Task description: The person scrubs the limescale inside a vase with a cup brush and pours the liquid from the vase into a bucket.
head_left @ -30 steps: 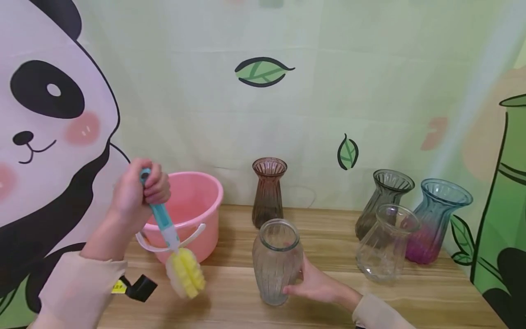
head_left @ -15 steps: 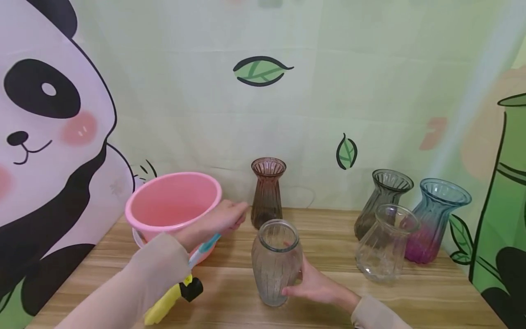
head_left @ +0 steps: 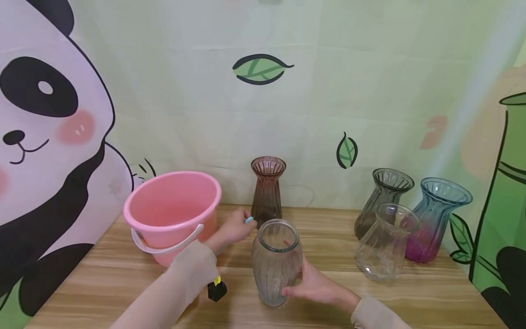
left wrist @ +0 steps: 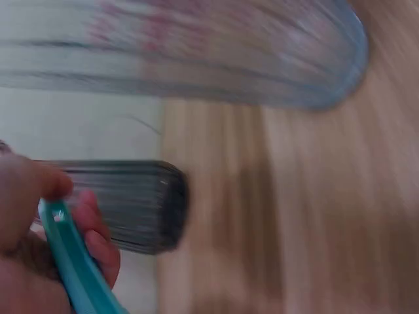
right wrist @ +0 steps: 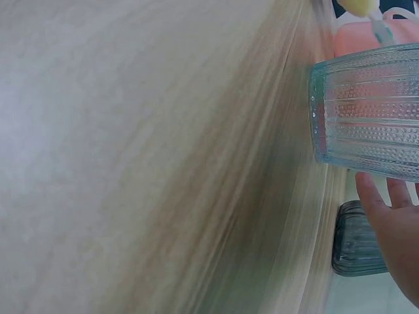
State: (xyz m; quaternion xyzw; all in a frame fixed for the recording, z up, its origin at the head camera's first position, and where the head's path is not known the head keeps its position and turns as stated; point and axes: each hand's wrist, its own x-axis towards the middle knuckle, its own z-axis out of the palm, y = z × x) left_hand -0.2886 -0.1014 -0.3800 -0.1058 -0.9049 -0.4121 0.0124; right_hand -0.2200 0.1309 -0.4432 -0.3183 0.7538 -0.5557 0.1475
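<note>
My left hand (head_left: 235, 227) holds a sponge bottle brush by its teal handle (left wrist: 77, 271), to the left of a clear ribbed glass vase (head_left: 274, 269). In the head view only the handle's tip shows; my forearm hides the rest. The brush's yellow sponge head (right wrist: 359, 5) appears at the top of the right wrist view. Low on its right side, my right hand (head_left: 314, 282) grips the clear vase, which stands upright on the table. The thumb lies across the front, and the other fingers are partly hidden behind the glass.
A pink bucket (head_left: 172, 219) with a white handle stands at the left. Behind the clear vase is a brown-grey vase (head_left: 267, 194). Grey (head_left: 380, 201), clear flared (head_left: 384, 256) and blue-pink (head_left: 435, 224) vases cluster at the right. A printed cloth backs the wooden table (head_left: 341, 256).
My left hand has come down and right from over the bucket to beside the clear vase, swinging the brush so its sponge points back behind my forearm. The right hand and vase stay put.
</note>
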